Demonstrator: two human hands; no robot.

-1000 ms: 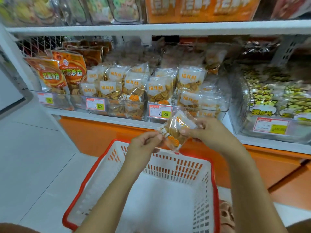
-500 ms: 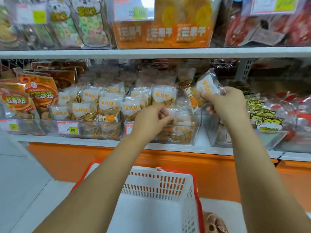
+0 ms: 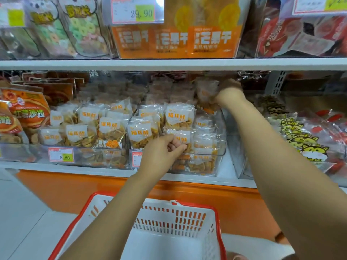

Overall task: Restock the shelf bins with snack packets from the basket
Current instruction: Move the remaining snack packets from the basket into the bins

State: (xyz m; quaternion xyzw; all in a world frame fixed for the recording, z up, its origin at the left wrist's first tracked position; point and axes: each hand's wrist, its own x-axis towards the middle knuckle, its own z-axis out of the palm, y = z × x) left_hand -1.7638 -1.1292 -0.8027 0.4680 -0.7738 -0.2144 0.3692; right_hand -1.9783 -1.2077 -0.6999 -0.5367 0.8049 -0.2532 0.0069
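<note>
A snack packet [image 3: 205, 93] is being gripped by curled fingers of the right hand [image 3: 228, 92], deep at the back of the clear bin [image 3: 222, 132], landing spot probably straight below. A front packet [image 3: 181, 136] is being pinched by the left hand [image 3: 163, 152].

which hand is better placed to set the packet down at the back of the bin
Right. The right hand grips the packet over the back of the clear bin. The left hand sits low at the bin's front, fingers curled at a front-row packet.
</note>
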